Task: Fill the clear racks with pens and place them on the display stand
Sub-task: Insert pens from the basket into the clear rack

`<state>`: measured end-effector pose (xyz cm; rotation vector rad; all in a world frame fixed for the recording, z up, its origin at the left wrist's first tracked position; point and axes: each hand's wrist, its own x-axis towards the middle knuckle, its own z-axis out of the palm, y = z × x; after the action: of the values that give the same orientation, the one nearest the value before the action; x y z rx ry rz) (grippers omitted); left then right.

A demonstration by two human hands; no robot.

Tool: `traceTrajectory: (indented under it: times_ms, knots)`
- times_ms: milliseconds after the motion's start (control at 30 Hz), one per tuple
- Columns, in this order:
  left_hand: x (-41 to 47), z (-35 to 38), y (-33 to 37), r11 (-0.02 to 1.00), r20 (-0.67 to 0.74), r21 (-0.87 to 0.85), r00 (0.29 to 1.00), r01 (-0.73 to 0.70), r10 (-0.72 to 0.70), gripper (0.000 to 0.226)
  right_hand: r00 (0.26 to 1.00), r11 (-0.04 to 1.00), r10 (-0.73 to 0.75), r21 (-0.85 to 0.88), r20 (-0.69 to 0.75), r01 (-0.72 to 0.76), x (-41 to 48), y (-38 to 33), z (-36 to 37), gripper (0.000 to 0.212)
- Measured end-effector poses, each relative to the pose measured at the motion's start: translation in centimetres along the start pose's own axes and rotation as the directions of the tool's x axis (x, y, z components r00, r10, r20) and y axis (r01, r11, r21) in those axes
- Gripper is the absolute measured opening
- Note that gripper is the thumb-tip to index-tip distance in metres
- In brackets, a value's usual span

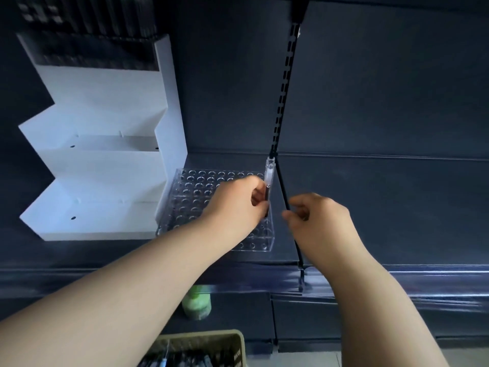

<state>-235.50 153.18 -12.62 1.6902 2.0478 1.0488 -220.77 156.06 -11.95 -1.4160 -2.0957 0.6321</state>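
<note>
A clear rack (201, 186) with rows of round holes lies on the dark shelf, right of the white stepped display stand (100, 160). My left hand (238, 205) is over the rack's right side and grips a pen (269, 178) with a clear cap, held upright at the rack's right edge. Just right of the rack hovers my right hand (317, 221), its fingers loosely curled with nothing visible in them. The stand's top tier holds a rack of dark pens (92, 35); its lower steps are bare.
A slotted black upright (284, 91) runs down the back panel and a divider (291, 223) splits the shelf between my hands. Below the shelf edge sit a green bottle (197, 304) and a woven basket (209, 340) holding several dark pens.
</note>
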Motion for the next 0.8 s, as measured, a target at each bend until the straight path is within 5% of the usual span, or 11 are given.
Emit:
traceTrajectory:
  times_ms: [633, 800]
  knots:
    - [0.18, 0.61, -0.38, 0.988, 0.034, 0.121, 0.994, 0.095, -0.1, 0.008, 0.992, 0.999, 0.031, -0.039, 0.123, -0.026, -0.72, 0.47, 0.5, 0.031]
    - [0.22, 0.43, -0.7, 0.982, 0.046, 0.157, 0.992, 0.105, -0.114, 0.023, 0.99, 0.997, 0.027, -0.079, 0.14, -0.016, -0.65, 0.22, 0.35, 0.032]
